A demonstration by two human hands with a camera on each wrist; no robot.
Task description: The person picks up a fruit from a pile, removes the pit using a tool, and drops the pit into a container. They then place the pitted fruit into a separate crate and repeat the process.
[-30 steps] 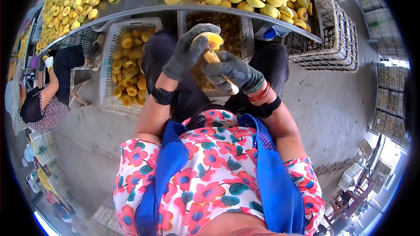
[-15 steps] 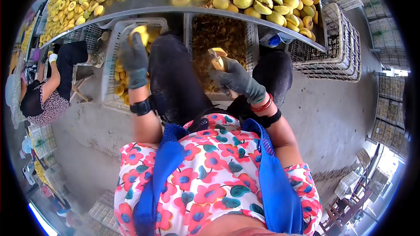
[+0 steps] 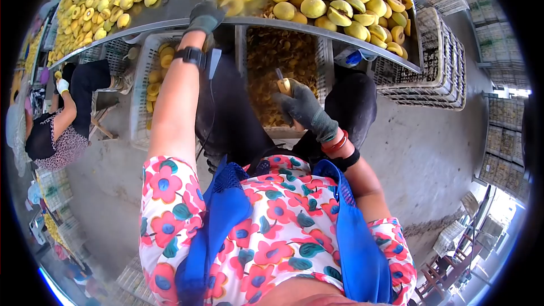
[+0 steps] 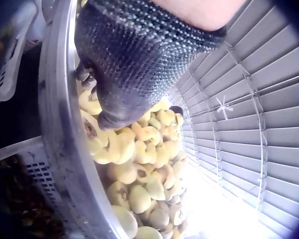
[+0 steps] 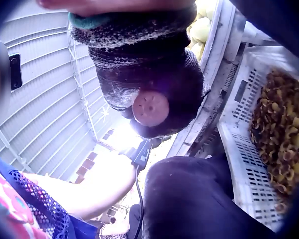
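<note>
The gloved left hand (image 3: 205, 18) (image 4: 134, 64) reaches over the metal table's edge (image 3: 249, 21). In the left wrist view its fingers point down at cut yellow fruit halves (image 4: 122, 144); whether they pinch one is hidden. Above the crate of scraps (image 3: 283, 51), the gloved right hand (image 3: 306, 107) (image 5: 144, 84) grips a tool with a light handle (image 3: 284, 86) and a short metal tip pointing away from the body. The right wrist view shows the round handle end (image 5: 150, 108) poking out of the curled fingers.
White crate of yellow fruit halves (image 3: 139, 96) stands left of the knees, under the table's edge. Fruit heaps (image 3: 362, 0) cover both sides of the tabletop. Stacked crates (image 3: 425, 68) stand at right. Another person (image 3: 59, 130) sits at far left.
The left hand dropped a yellow piece toward the left crate, then moved up and right to the table. The right hand stayed low with the tool; the fruit piece at its tip is gone.
</note>
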